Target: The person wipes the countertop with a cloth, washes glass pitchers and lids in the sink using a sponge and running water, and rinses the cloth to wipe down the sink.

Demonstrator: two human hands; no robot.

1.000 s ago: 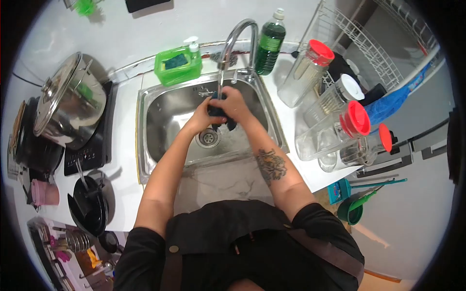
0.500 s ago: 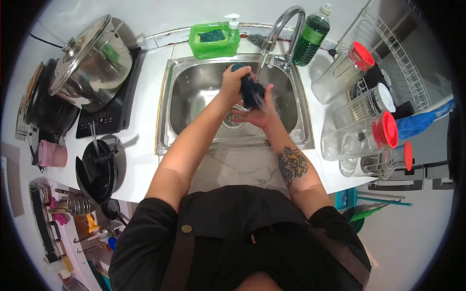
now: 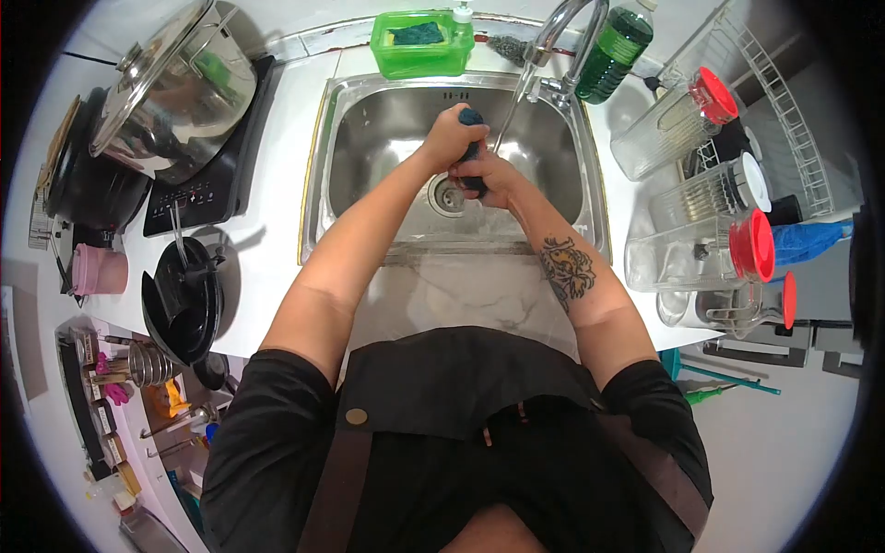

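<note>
Over the stainless steel sink [image 3: 369, 184], both hands are wrapped round a bunched dark blue-green cloth [image 3: 471, 119]. My left hand [image 3: 449, 136] grips its upper part, with a bit of cloth poking out above the fingers. Lower down and to the right, my right hand [image 3: 494, 178] closes on the other end. Most of the cloth is hidden in the fingers. Water runs from the curved faucet [image 3: 548, 44] just beside my right hand. Beneath the hands lies the sink drain [image 3: 448, 196].
Behind the sink stand a green sponge holder [image 3: 419, 60] and a bottle of green liquid [image 3: 615, 55]. Red-lidded glass pitchers [image 3: 691, 253] line the right counter. On the left are a steel pot [image 3: 184, 101] on a black cooktop [image 3: 189, 205] and black pans [image 3: 184, 313].
The cloth was hanging loosely under the running water; now it is bunched tightly between both hands. My right hand has closed from an open palm. The view has tilted slightly downward.
</note>
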